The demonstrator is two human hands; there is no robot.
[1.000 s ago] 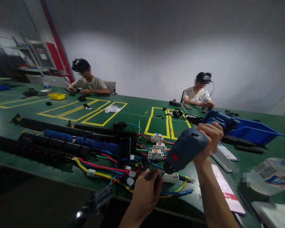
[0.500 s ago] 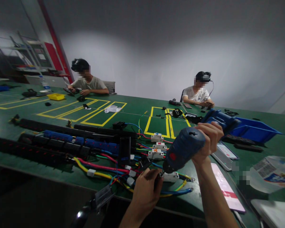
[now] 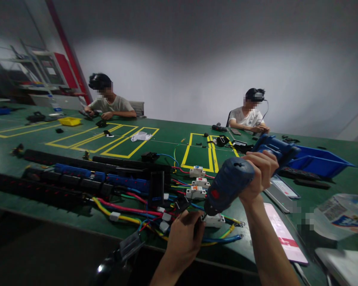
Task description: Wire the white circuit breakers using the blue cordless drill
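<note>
Barely shifted, my right hand (image 3: 261,174) grips the heavy blue drill (image 3: 231,186); my left hand (image 3: 183,238) apparently pinches the small white breaker (image 3: 214,220), rigid plastic.

Right hand (image 3: 260,174) raised, fingers curled in a tight grip; left hand (image 3: 183,238) lower, beside it, fingertips pinched forward

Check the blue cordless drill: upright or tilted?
Tilted. The blue cordless drill, gripped by the right hand, slants nose-down toward the white breaker module beside the left hand.
</note>
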